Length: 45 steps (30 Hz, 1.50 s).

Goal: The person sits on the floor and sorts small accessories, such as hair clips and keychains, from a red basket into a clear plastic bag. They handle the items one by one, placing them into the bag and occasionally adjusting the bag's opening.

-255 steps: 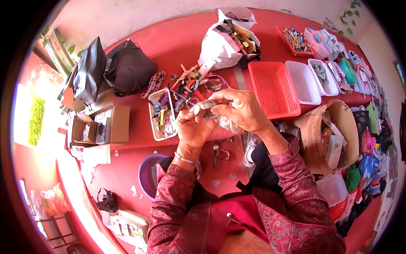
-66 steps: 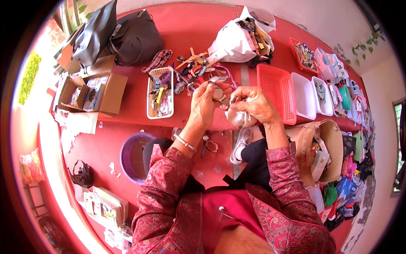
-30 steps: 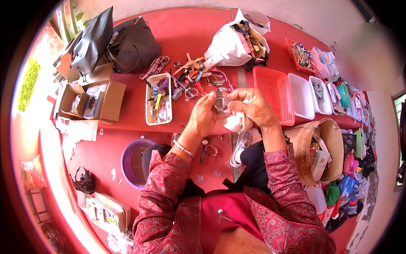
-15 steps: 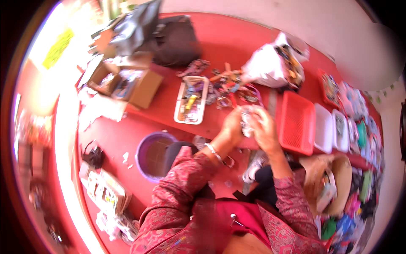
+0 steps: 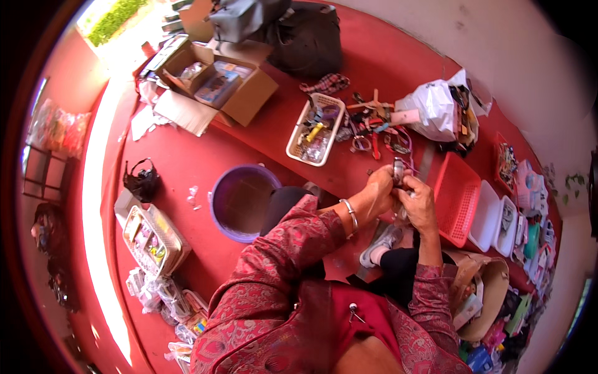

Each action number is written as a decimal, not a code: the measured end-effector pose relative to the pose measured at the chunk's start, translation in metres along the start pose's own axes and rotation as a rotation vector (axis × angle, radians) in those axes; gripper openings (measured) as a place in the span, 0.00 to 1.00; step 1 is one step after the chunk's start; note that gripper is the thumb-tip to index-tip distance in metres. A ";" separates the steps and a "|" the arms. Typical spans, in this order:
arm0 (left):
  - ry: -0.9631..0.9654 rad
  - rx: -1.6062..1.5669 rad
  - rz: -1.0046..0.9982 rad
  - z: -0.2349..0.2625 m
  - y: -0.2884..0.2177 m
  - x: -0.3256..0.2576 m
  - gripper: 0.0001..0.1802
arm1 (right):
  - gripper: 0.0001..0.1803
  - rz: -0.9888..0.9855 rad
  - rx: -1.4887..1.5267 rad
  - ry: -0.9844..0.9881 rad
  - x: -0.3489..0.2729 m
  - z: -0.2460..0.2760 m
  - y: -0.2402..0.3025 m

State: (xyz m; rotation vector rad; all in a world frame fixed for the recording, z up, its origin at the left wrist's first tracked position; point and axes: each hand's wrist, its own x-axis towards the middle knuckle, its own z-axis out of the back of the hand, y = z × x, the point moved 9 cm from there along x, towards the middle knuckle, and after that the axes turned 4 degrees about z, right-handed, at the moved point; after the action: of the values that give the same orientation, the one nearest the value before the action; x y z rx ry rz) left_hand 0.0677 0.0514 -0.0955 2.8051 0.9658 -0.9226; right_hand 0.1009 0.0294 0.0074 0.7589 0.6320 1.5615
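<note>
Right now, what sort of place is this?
Possibly a makeshift stall or storage corner: a white rectangular plastic basket of small goods, an open brown cardboard box and a red perforated plastic basket share one broad red surface.

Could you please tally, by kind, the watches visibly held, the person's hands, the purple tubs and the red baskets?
Watch, held: 1
Hands, left hand and right hand: 2
Purple tub: 1
Red baskets, large basket and small basket: 2
Total: 6

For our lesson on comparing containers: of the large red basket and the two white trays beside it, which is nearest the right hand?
The large red basket: it stands just right of the right hand, while both white trays lie beyond it.
</note>
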 end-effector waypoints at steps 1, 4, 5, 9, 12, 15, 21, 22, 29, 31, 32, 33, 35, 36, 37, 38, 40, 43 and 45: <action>0.015 0.028 -0.038 -0.007 -0.006 -0.004 0.14 | 0.05 0.024 0.046 -0.054 0.003 0.003 -0.003; -0.010 0.038 -0.096 -0.012 -0.015 -0.005 0.15 | 0.04 0.027 0.295 -0.181 0.012 0.011 -0.017; -0.082 0.041 -0.113 -0.007 -0.016 -0.007 0.14 | 0.04 -0.028 0.449 -0.204 0.016 0.012 -0.024; -0.299 0.672 -0.513 0.004 -0.056 -0.035 0.21 | 0.04 -0.231 0.734 -0.292 0.035 0.017 -0.059; -0.219 1.068 -1.041 -0.026 -0.074 -0.079 0.28 | 0.04 -0.220 0.543 -0.223 0.062 0.003 -0.075; -0.042 1.232 -1.263 -0.069 -0.076 -0.125 0.30 | 0.07 0.206 0.193 0.078 0.092 -0.046 -0.067; 0.250 1.129 -1.275 -0.087 -0.062 -0.121 0.23 | 0.06 0.378 -0.634 0.216 0.129 -0.143 -0.031; 0.253 1.115 -1.264 -0.087 -0.066 -0.122 0.23 | 0.05 0.426 -0.734 0.240 0.136 -0.163 -0.028; 0.135 1.021 -1.212 -0.078 -0.087 -0.114 0.23 | 0.08 0.528 -0.826 0.304 0.166 -0.247 -0.047; 0.114 1.038 -1.173 -0.075 -0.086 -0.110 0.23 | 0.12 0.474 -0.603 0.262 0.166 -0.248 -0.047; 0.118 1.049 -1.136 -0.074 -0.083 -0.107 0.24 | 0.13 0.429 -0.504 0.205 0.166 -0.241 -0.049; 0.120 1.057 -1.105 -0.073 -0.081 -0.105 0.24 | 0.12 0.317 -0.490 0.191 0.168 -0.231 -0.055; 0.125 1.088 -1.078 -0.074 -0.078 -0.102 0.24 | 0.12 0.088 -0.457 0.154 0.166 -0.200 -0.075; 0.159 1.104 -1.050 -0.078 -0.070 -0.098 0.24 | 0.09 0.095 -0.427 0.037 0.164 -0.174 -0.089; 0.126 1.148 -1.050 -0.077 -0.067 -0.095 0.23 | 0.09 0.106 -0.284 0.032 0.162 -0.156 -0.101; 0.141 1.087 -1.042 -0.073 -0.068 -0.092 0.22 | 0.10 0.117 -0.142 0.021 0.160 -0.134 -0.114; 0.155 0.911 -1.045 -0.070 -0.084 -0.089 0.19 | 0.10 0.066 0.140 0.039 0.148 -0.081 -0.158; 0.005 0.580 -0.925 -0.045 -0.130 -0.077 0.16 | 0.15 -0.306 0.290 -0.208 0.109 0.026 -0.164; -0.097 0.403 -0.765 -0.034 -0.142 -0.071 0.17 | 0.13 -0.355 0.613 -0.475 0.069 0.098 -0.167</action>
State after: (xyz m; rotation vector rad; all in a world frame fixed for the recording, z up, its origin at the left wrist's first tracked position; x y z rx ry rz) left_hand -0.0403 0.1339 -0.0068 2.6226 2.1106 -1.4346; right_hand 0.2781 0.1159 -0.0501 1.3415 0.8393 0.8103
